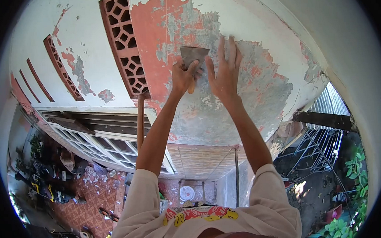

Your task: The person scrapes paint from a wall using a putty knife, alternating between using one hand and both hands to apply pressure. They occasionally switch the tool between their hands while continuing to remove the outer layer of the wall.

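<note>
My left hand (181, 80) is closed round a putty knife (193, 54) with a wide, dull metal blade. Below the fingers a bit of its yellowish handle shows. The blade's broad edge points up and lies against the wall (207, 112), where white and red paint has flaked down to grey plaster. Just to the right, my right hand (226, 75) is open, its fingers stretched upward against the bare grey patch. Nothing shows in that hand.
Pink openwork vent blocks (125, 45) are set in the wall on the left, with a brown pipe (140, 123) below. White window frames (106, 144) sit lower. Far below, paint flakes litter the tiled floor (86, 213). A dark beam (322, 121) juts out at right.
</note>
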The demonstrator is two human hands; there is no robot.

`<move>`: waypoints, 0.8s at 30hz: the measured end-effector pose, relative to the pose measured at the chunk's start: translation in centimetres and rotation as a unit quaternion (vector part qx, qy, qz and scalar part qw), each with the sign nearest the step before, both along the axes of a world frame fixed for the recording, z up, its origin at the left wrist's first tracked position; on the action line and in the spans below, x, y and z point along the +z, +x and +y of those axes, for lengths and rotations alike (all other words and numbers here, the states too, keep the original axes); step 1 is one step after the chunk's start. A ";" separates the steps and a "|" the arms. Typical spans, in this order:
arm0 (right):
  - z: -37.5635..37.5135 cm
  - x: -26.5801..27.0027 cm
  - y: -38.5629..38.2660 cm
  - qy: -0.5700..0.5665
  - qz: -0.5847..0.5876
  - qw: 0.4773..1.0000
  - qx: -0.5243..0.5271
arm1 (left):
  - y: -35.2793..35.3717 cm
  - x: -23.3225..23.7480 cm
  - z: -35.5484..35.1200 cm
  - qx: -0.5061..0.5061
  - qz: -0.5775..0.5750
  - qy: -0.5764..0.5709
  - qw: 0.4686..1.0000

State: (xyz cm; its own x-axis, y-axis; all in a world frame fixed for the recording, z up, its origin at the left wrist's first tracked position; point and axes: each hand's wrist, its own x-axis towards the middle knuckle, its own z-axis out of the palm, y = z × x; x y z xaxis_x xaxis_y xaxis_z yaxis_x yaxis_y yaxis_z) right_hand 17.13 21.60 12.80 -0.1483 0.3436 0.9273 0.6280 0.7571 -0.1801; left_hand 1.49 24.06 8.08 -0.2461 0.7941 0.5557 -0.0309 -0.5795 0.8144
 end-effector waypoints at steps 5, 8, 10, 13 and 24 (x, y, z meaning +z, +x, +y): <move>5.3 4.1 -0.4 0.138 -0.040 0.984 -0.106 | -0.5 -0.5 0.4 -0.006 0.023 0.010 1.000; 5.0 3.1 -0.2 0.150 -0.234 0.956 -0.096 | -0.4 -0.6 0.5 -0.008 0.010 0.011 1.000; 4.8 2.9 -0.1 0.140 -0.199 0.965 -0.094 | -0.2 -0.5 0.3 -0.003 0.005 0.014 1.000; 5.8 3.5 0.0 0.140 -0.101 0.978 -0.114 | -0.1 -0.4 0.3 0.003 0.003 -0.003 1.000; 4.3 4.7 -0.5 0.163 -0.175 0.970 -0.046 | -0.2 -0.4 0.3 0.000 0.006 0.004 1.000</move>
